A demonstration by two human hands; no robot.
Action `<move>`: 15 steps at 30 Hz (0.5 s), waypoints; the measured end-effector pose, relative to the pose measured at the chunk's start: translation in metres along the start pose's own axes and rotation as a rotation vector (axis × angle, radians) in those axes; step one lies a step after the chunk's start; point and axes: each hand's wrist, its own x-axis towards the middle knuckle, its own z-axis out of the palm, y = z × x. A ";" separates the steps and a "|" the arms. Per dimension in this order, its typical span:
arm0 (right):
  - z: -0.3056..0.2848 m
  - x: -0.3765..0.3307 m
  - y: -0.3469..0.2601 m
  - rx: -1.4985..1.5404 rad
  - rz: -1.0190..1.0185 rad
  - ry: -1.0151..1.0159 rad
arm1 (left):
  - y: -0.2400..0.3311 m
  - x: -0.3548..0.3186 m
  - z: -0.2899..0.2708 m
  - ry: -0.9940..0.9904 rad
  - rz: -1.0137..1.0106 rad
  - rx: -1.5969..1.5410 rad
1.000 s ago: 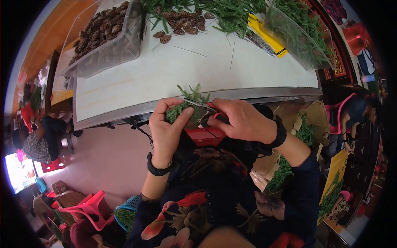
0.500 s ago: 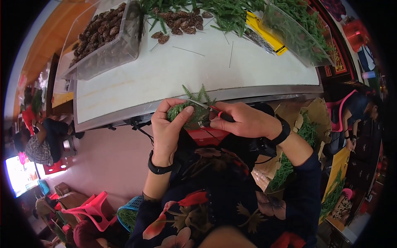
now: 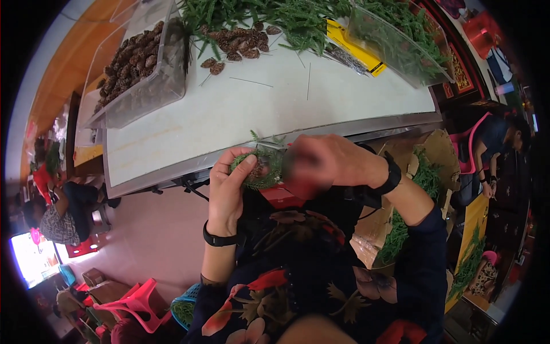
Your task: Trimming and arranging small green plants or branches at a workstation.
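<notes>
Just off the table's near edge, my left hand [image 3: 225, 189] pinches a small ring of green artificial sprigs [image 3: 269, 173] between thumb and fingers. Its middle shows some brown. A couple of sprig tips stick up past the ring's far side. My right hand [image 3: 346, 163] is at the ring's right side, its fingers smeared by motion. From it a pale metal blade of the scissors [image 3: 271, 145] reaches left across the ring's top; the red handle is blurred inside the hand.
On the white table [image 3: 229, 114] lie loose pine cones [image 3: 243, 43], thin wires [image 3: 309, 81], green sprigs [image 3: 303, 26] and a yellow packet [image 3: 358, 49]. A clear bin of pine cones [image 3: 134, 66] stands left, a clear bin of greenery [image 3: 401, 43] right. Other people sit at both sides.
The view has shifted slightly, so the table things sit further left. My right hand has moved quickly and is now blurred, and the ring has turned a little in my left hand.
</notes>
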 end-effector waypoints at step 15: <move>-0.005 0.004 -0.002 -0.046 -0.042 -0.104 | -0.003 0.003 -0.010 -0.200 -0.197 -0.331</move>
